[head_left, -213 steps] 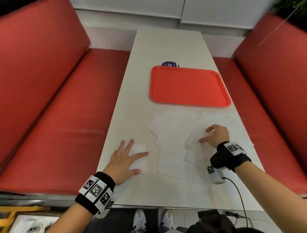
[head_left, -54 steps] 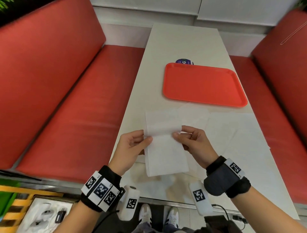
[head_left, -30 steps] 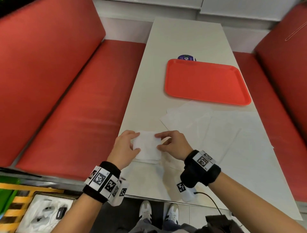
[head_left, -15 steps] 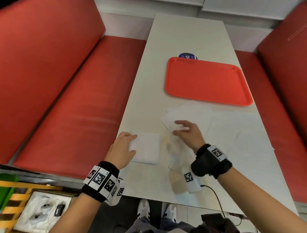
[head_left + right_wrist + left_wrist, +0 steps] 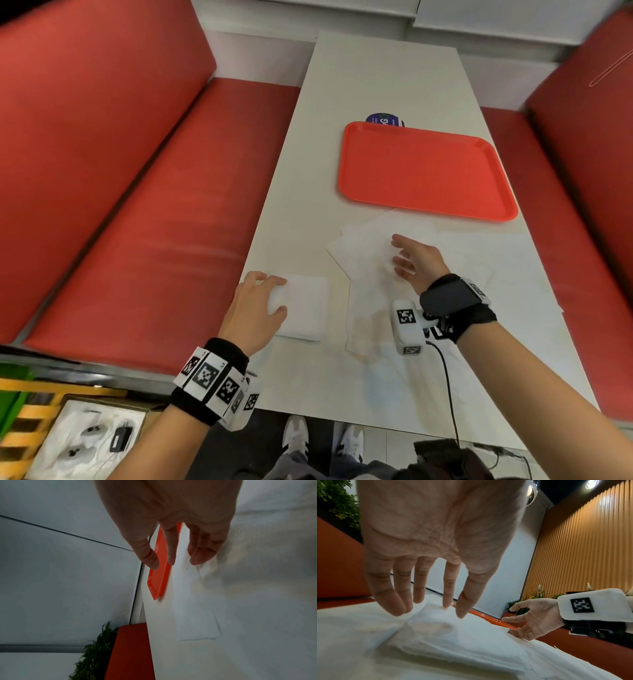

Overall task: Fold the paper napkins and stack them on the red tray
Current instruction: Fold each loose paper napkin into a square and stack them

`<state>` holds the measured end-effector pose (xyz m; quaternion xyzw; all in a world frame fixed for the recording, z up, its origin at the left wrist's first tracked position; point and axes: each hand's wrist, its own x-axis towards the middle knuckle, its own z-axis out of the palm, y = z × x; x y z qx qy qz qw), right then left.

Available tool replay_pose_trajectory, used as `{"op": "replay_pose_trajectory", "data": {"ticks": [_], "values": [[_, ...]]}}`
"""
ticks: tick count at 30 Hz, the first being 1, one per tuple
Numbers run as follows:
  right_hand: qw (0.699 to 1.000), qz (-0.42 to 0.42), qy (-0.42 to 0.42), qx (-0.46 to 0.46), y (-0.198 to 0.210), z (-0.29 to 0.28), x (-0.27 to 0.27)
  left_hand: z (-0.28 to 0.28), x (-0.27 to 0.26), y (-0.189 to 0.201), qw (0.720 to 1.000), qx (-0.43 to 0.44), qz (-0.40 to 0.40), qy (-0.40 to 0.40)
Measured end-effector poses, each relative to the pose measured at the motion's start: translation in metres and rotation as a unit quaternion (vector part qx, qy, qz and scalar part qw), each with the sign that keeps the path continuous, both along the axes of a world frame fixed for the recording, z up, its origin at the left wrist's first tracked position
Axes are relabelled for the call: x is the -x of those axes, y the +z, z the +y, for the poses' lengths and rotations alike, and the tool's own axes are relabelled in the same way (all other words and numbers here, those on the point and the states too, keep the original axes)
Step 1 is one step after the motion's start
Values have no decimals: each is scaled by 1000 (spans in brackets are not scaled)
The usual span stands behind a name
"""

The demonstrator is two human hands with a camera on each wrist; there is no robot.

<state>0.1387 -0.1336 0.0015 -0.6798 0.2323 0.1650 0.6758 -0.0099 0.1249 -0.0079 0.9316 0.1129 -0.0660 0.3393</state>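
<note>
left hand (image 5: 255, 305) flat on folded napkin (image 5: 303, 310) | right hand (image 5: 416, 262) loose over unfolded napkins (image 5: 363, 246) | red tray (image 5: 424, 171) beyond

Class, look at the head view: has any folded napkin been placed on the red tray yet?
No, the red tray holds nothing; the folded napkin lies on the table.

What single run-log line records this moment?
left hand rests on folded napkin | right hand open over unfolded napkins | red tray bare

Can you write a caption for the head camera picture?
Left hand rests on folded napkins; right hand reaches for flat ones.
</note>
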Motion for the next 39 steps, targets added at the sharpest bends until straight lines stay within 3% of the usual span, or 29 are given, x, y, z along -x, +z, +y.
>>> {"op": "replay_pose_trajectory", "data": {"ticks": [6, 14, 20, 25, 30, 33, 37, 39], "values": [[995, -92, 39, 23, 4, 4, 2, 0, 0, 7, 999, 16, -38, 8], [973, -194, 76, -96, 40, 5, 36, -11, -15, 26, 979, 143, -145, -7], [962, -220, 104, -122, 69, 8, 56, -33, -27, 46, 948, 293, -120, 22], [958, -226, 121, -132, 73, 10, 64, -49, -34, 51, 920, 373, -122, -4], [962, -203, 110, -147, 64, 8, 67, -56, -33, 62, 885, 422, -190, 43], [973, -117, 90, -177, 57, 6, 67, -56, -31, 62, 884, 420, -201, 47], [970, 29, 184, -156, 49, 6, 73, -53, -25, 57, 882, 421, -202, 60], [971, 23, 198, -134, 48, 7, 76, -50, -23, 54, 880, 425, -198, 69]]}}
